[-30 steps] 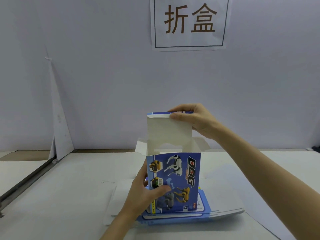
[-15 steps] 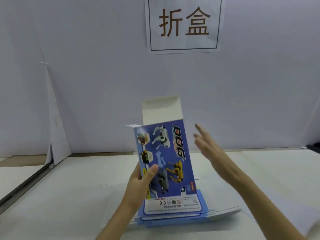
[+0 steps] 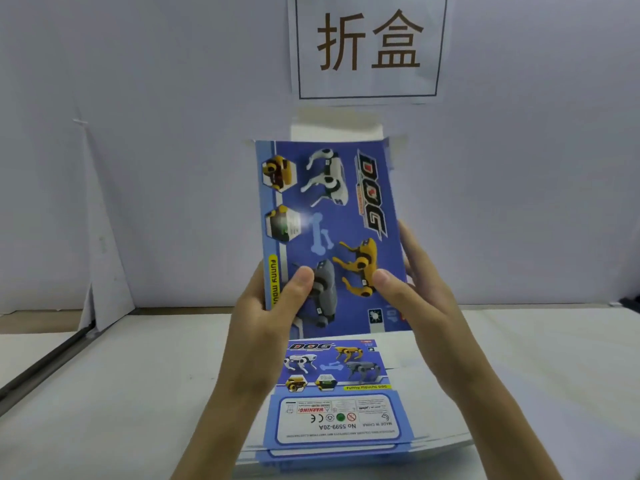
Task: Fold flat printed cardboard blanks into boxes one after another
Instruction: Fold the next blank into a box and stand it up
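- A white table filled the lower half of the frame, with a pale wall behind it.
- One paper sign with two large brown characters hung on the wall at top centre.
- One white folded sheet leaned upright against the wall at the left. One dark metal rail ran along the table's lower left edge.
- A small dark object at the far right edge was too cut off to tell.
- One blue printed box was held up in the air at the centre of the frame, its front panel facing the camera. A white flap stood up at its top, just below the sign.
- The left hand gripped the box's lower left edge, thumb on the front panel, fingers hidden behind.
- The right hand gripped the lower right edge likewise, thumb on the front, fingers along the back.
- The two hands covered the lower corners of the panel.
- One stack of flat blanks lay on the table at bottom centre, under the box. The forearms hid its sides, and the sheets could not be counted.
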`<state>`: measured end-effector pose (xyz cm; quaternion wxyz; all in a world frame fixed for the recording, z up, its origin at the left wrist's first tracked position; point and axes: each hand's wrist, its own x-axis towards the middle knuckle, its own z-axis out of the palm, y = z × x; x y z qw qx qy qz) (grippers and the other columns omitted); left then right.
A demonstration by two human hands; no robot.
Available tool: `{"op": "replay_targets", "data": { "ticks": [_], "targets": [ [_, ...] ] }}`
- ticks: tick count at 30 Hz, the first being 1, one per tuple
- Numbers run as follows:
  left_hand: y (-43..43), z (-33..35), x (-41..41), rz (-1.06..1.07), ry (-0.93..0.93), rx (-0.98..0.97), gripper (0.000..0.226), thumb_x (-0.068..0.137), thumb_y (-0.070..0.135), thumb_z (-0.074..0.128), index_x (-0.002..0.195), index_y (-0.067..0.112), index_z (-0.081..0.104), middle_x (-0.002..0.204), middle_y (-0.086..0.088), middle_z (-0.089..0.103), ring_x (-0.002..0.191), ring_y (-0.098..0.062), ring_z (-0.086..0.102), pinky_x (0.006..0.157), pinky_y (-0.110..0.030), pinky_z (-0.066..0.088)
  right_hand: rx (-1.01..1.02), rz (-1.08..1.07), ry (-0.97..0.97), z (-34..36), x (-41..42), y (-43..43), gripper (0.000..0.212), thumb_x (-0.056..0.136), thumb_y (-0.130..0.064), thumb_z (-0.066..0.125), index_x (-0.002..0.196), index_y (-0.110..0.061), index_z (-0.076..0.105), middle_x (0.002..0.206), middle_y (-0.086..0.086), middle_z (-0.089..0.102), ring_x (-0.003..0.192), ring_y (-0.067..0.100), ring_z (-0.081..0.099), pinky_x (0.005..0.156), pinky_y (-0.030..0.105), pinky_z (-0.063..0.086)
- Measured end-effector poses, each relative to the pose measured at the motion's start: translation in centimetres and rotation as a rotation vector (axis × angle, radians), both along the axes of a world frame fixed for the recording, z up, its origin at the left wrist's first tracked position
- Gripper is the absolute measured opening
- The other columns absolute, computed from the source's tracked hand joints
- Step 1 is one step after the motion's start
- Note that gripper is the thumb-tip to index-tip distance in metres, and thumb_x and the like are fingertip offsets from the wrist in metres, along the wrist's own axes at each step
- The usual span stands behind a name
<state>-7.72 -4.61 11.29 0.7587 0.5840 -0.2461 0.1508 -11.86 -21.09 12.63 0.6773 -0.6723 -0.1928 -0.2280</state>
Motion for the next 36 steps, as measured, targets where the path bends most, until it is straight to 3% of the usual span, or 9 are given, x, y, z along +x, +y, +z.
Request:
{"op": "replay_targets", "data": {
  "ticks": [4, 10, 16, 20, 25, 28, 30, 33, 36],
  "targets": [
    [0.0, -0.1, -0.1, 0.068, -0.032, 0.018, 0.031, 0.078, 0.041, 0.055, 0.088, 0.013, 0.065, 0.066, 0.004, 0.068, 0.06, -0.006, 0.064, 0.053, -0.016, 0.051, -0.046, -0.036, -0.028, -0.6, 0.1, 0.4, 0.073, 0.08, -0.036, 0.063, 0.145, -0.046, 0.031, 0.142, -0.005, 0.047, 0.127, 0.02, 0.052, 0.091, 0.04, 0.053],
    [0.5, -0.2, -0.2, 0.049, -0.1, 0.078, 0.019, 0.078, 0.044, 0.061, 0.082, 0.026, 0.063, 0.07, 0.006, 0.068, 0.066, -0.008, 0.067, 0.054, -0.017, 0.053, 0.014, 0.004, -0.02, -0.7, 0.0, 0.5, 0.078, 0.079, -0.035, 0.065, 0.148, -0.037, 0.027, 0.142, -0.008, 0.049, 0.126, 0.017, 0.054, 0.096, 0.046, 0.051],
    [0.1, -0.3, -0.2, -0.022, -0.1, 0.146, 0.076, 0.068, 0.075, 0.06, 0.117, 0.017, 0.052, 0.081, 0.021, 0.067, 0.076, 0.002, 0.065, 0.06, -0.007, 0.047, 0.014, 0.008, -0.052, -1.0, 0.1, 0.4, 0.047, 0.086, -0.025, 0.058, 0.132, -0.025, 0.049, 0.117, -0.009, 0.068, 0.106, 0.018, 0.066, 0.075, 0.025, 0.056],
    [-0.5, -0.8, 0.0, 0.031, -0.007, 0.073, 0.04, 0.081, 0.048, 0.051, 0.097, 0.013, 0.059, 0.073, 0.008, 0.068, 0.066, -0.004, 0.065, 0.054, -0.014, 0.05, 0.026, 0.007, -0.043, -1.0, 0.2, 0.3, 0.061, 0.081, -0.025, 0.065, 0.138, -0.024, 0.044, 0.117, -0.008, 0.068, 0.104, 0.018, 0.068, 0.07, 0.026, 0.058],
    [-0.1, -0.8, 0.1, 0.201, -0.087, 0.079, 0.053, 0.082, 0.05, 0.049, 0.082, -0.003, 0.059, 0.068, -0.023, 0.058, 0.066, -0.043, 0.053, 0.055, -0.04, 0.049, -0.011, -0.02, 0.07, -0.8, 0.2, -0.6, 0.075, 0.07, -0.038, 0.067, 0.136, -0.051, 0.033, 0.116, -0.024, 0.061, 0.107, 0.007, 0.065, 0.068, 0.024, 0.058],
    [0.8, -0.1, 0.3, 0.132, -0.012, 0.112, 0.042, 0.075, 0.052, 0.062, 0.08, 0.01, 0.063, 0.073, -0.019, 0.062, 0.066, -0.031, 0.06, 0.066, -0.049, 0.054, 0.008, 0.02, 0.067, -1.1, 0.4, -0.2, 0.081, 0.072, -0.032, 0.069, 0.141, -0.05, 0.03, 0.123, -0.011, 0.06, 0.107, 0.016, 0.066, 0.07, 0.031, 0.059],
    [2.1, 0.2, 0.8, -0.042, 0.015, 0.177, 0.027, 0.076, 0.049, 0.071, 0.09, 0.026, 0.067, 0.081, -0.007, 0.069, 0.077, -0.016, 0.066, 0.071, -0.036, 0.057, 0.042, 0.085, 0.025, -1.7, 0.6, 0.3, 0.081, 0.077, -0.028, 0.07, 0.145, -0.045, 0.029, 0.128, -0.008, 0.059, 0.111, 0.021, 0.064, 0.071, 0.034, 0.059],
    [4.9, 0.0, 1.1, -0.23, 0.121, 0.286, 0.037, 0.072, 0.042, 0.07, 0.107, 0.032, 0.064, 0.105, -0.004, 0.071, 0.097, -0.018, 0.069, 0.082, -0.032, 0.057, 0.008, 0.142, 0.075, -2.8, 1.6, 0.7, 0.083, 0.074, -0.046, 0.075, 0.143, -0.048, 0.03, 0.129, -0.013, 0.058, 0.114, 0.018, 0.062, 0.072, 0.031, 0.058],
    [8.1, -1.5, 0.8, -0.169, 0.369, 0.295, 0.046, 0.068, 0.041, 0.076, 0.111, 0.03, 0.063, 0.107, -0.003, 0.072, 0.095, -0.021, 0.071, 0.082, -0.04, 0.057, -0.114, 0.152, 0.339, -4.2, 3.1, 1.7, 0.06, 0.087, -0.058, 0.056, 0.142, -0.046, 0.032, 0.135, -0.013, 0.055, 0.111, 0.012, 0.061, 0.087, 0.032, 0.055]
  ]
}}
